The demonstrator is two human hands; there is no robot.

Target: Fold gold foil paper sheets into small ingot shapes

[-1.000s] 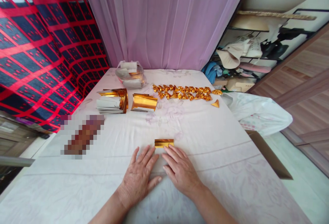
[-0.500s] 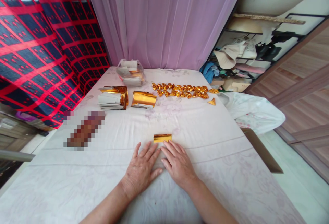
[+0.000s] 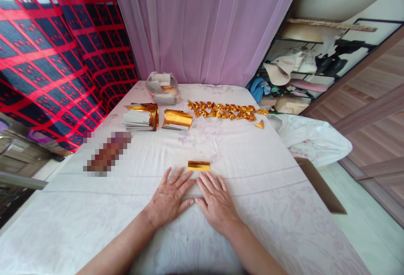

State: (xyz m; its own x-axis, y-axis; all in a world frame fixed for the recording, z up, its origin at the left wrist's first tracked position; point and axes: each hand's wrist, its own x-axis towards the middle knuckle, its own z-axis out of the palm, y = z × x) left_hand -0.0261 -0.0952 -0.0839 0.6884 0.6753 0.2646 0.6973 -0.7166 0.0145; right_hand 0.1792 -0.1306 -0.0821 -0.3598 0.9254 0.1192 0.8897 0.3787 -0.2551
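Gold foil strip [image 3: 198,166]: lies on the worktop [image 3: 268,161] just ahead of both hands, its long side running crosswise, probably squared up so that either hand can meet its near edge; nothing grips it.
Left hand [image 3: 170,195]: palm down on the cloth, fingers spread and pinching nothing; the tips stop short of the strip's left end, and the flat pose looks more like steadying or resting than holding.
Right hand [image 3: 217,199]: palm down too, fingers slightly fanned, closer together than the left's, pinching nothing; the tips are at the strip's near edge, and whether they touch it I cannot tell.
Thumbs: turned inward, tips almost meeting, so the strip sits roughly centred ahead of the pair.
Foil stacks: a larger stack [image 3: 139,119] and a smaller stack [image 3: 177,120] sit side by side beyond the left hand, slightly apart, presumably to part the sheets from the working spot.
Clear plastic bag [image 3: 162,89]: behind the stacks, with more sheets inside, likely to hold them together.
Folded gold pieces [image 3: 232,116]: ranged in two uneven rows toward the far right, perhaps so they do not mix with the flat sheets; a lone triangle [image 3: 259,125] lies nearer, apart from them.
Pixelated patch [image 3: 109,153]: left of the hands, unreadable.
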